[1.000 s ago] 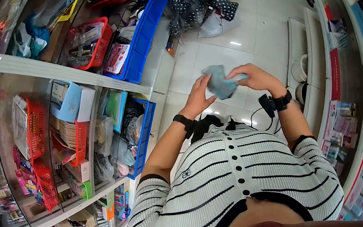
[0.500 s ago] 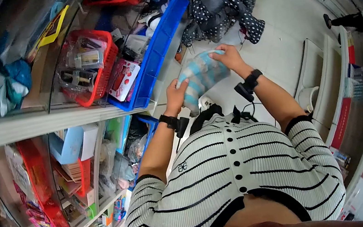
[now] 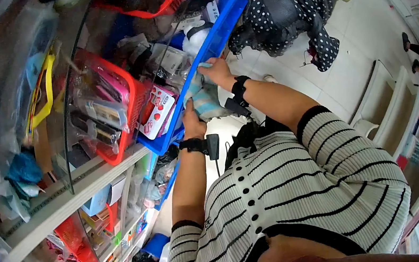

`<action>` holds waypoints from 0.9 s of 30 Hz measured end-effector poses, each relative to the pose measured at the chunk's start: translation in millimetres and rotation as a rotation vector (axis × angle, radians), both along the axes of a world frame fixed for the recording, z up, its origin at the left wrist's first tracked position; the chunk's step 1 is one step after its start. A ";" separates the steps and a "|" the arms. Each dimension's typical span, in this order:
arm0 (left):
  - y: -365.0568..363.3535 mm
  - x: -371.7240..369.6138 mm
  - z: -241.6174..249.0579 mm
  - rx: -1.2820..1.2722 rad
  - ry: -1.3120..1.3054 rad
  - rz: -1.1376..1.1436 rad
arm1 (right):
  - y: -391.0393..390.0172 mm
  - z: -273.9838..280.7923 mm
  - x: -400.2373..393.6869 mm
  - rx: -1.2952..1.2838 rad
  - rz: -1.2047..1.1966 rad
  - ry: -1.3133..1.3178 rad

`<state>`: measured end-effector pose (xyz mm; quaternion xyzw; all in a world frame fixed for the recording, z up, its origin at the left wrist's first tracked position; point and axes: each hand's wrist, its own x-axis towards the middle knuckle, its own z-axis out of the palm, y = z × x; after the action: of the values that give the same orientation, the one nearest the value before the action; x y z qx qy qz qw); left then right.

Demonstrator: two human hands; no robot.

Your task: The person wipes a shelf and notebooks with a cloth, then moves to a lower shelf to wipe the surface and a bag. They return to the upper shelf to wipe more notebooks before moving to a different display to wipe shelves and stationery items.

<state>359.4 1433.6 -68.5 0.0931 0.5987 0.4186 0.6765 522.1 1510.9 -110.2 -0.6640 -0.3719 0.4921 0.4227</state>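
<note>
Hands, two: right hand [image 3: 220,73] pinching striped cloth [image 3: 207,102]; left hand [image 3: 194,124] at its edge, grip unclear. Cloth shifted, work relocated to blue bin's [image 3: 229,20] rim.

We're at the wearer's head, peering steeply down and forward, close over the black-striped white ribbed-knit top [image 3: 302,182]; the bare left hand [image 3: 194,124] and bare right hand [image 3: 219,73] sit mid-frame, farther off, pale floor tiles [image 3: 340,88] beyond.
</note>
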 end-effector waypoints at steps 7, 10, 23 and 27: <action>19.2 65.4 20.8 0.099 0.266 -0.139 | 32.8 15.2 55.3 0.019 0.076 0.184; 37.2 102.7 22.0 0.269 0.283 -0.129 | 46.8 31.6 91.8 0.124 0.210 0.072; 124.5 206.6 16.7 0.332 1.168 -0.960 | 127.3 -2.4 208.7 0.110 -0.041 0.166; 133.5 239.7 -0.3 0.661 0.628 -0.494 | 148.7 32.5 260.2 0.111 0.017 0.261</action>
<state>599.1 1567.1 -68.8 0.5614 0.5689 0.3652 0.4773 782.3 1659.7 -77.7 -0.5666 -0.3463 0.5564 0.4995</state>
